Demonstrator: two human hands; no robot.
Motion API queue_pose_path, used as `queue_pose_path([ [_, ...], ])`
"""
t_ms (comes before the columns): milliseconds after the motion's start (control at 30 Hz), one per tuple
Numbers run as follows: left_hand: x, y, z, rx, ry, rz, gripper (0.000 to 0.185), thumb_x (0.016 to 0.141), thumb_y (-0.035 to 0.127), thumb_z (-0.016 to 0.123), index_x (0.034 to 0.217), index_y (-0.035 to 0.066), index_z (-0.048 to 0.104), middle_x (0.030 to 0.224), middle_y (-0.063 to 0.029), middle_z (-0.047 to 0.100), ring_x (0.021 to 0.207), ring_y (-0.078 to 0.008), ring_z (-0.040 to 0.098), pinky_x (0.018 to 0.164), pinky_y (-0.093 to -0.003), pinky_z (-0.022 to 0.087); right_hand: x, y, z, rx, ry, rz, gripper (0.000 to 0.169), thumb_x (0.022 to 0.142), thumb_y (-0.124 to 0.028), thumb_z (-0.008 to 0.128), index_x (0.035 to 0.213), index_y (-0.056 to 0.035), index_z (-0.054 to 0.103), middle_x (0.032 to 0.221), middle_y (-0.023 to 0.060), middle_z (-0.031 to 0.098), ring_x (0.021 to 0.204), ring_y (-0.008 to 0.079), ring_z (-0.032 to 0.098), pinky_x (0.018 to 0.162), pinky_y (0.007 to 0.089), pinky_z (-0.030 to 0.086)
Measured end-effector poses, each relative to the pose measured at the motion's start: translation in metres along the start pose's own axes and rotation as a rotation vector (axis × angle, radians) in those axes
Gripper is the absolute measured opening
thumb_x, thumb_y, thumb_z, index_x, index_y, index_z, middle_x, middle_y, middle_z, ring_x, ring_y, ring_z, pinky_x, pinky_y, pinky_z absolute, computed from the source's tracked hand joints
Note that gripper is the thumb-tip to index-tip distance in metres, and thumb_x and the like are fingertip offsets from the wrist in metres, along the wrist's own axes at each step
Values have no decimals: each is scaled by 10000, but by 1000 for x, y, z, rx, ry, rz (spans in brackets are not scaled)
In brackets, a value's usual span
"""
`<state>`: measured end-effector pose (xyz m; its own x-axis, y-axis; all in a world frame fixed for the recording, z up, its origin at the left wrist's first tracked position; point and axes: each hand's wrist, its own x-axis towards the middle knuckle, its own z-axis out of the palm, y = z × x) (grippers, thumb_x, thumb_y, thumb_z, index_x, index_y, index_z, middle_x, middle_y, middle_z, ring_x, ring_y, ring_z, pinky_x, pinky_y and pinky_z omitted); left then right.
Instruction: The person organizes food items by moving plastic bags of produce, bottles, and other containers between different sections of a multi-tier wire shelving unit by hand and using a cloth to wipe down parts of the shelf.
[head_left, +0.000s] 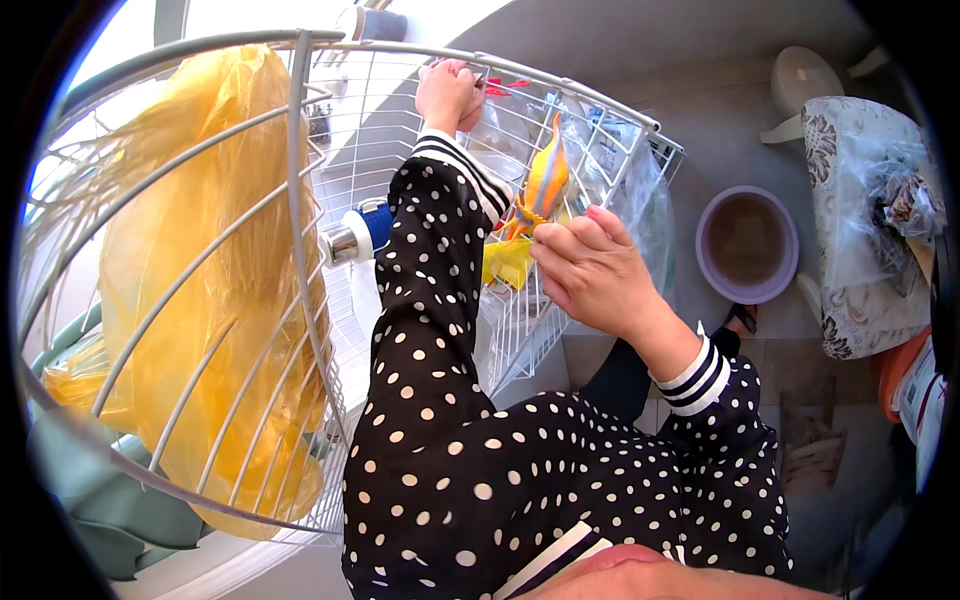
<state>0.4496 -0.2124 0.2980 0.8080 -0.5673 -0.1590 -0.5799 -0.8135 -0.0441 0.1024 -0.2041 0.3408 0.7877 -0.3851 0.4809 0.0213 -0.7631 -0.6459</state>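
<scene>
A white wire basket rack (352, 46) stands in front of me. My left hand (452, 94) is curled at the rack's upper wires near a red item (507, 86); its fingertips are partly hidden, so what it grips cannot be told. My right hand (596, 270) has its fingers curled just below an orange and blue toy figure (547, 176), close to the rack's side wires; whether it touches the toy or a wire is unclear. Yellow plastic (508, 262) and clear plastic bags (645, 217) lie in and along this compartment.
A large yellow plastic bag (202, 300) fills the left basket. A blue and silver bottle (356, 234) lies between. At right, a purple basin (748, 244) of brownish liquid stands on the floor beside a chair with a patterned cover (840, 300); a white stool (806, 79) is behind.
</scene>
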Motion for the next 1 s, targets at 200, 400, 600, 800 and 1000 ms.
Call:
queue_pose_path([
  [200, -14, -31, -13, -178, 6, 360, 331, 798, 343, 541, 1088, 231, 653, 1069, -158, 569, 1019, -314, 574, 875, -400, 463, -2, 2, -5, 4, -77, 11, 200, 743, -198, 623, 937, -147, 613, 1047, -65, 527, 982, 103, 483, 1050, 335, 243],
  [400, -25, 15, -9, -41, 44, 204, 252, 799, 303, 557, 995, 216, 690, 1103, -106, 567, 1000, -294, 585, 863, -386, 474, -4, 0, -1, -1, -61, 27, 183, 748, -200, 615, 924, -151, 616, 1040, -58, 534, 979, 107, 487, 1043, 330, 258],
  [600, -21, -37, -20, -751, -53, 456, 176, 863, 98, 559, 991, 85, 680, 1018, -99, 628, 860, -185, 641, 770, -311, 526, 1, 2, -5, -43, -46, -3, 165, 773, -232, 594, 909, -141, 615, 1017, -49, 530, 996, 98, 479, 1041, 311, 261],
  [800, 33, -49, -3, -1178, 19, -129, 175, 933, 142, 493, 1062, 26, 518, 945, -111, 620, 854, -173, 628, 679, -298, 534, -3, 0, 1, 7, -47, -5, 181, 739, -200, 623, 916, -159, 625, 1069, -67, 538, 960, 116, 484, 1051, 342, 227],
  [1000, 19, -38, 21, -377, 29, 298, 357, 892, 315, 504, 1100, 39, 596, 1188, -224, 505, 1068, -370, 529, 918, -429, 427, 1, 1, -1, 0, -22, 21, 159, 758, -224, 602, 893, -141, 614, 1040, -61, 528, 986, 98, 478, 1040, 320, 258],
])
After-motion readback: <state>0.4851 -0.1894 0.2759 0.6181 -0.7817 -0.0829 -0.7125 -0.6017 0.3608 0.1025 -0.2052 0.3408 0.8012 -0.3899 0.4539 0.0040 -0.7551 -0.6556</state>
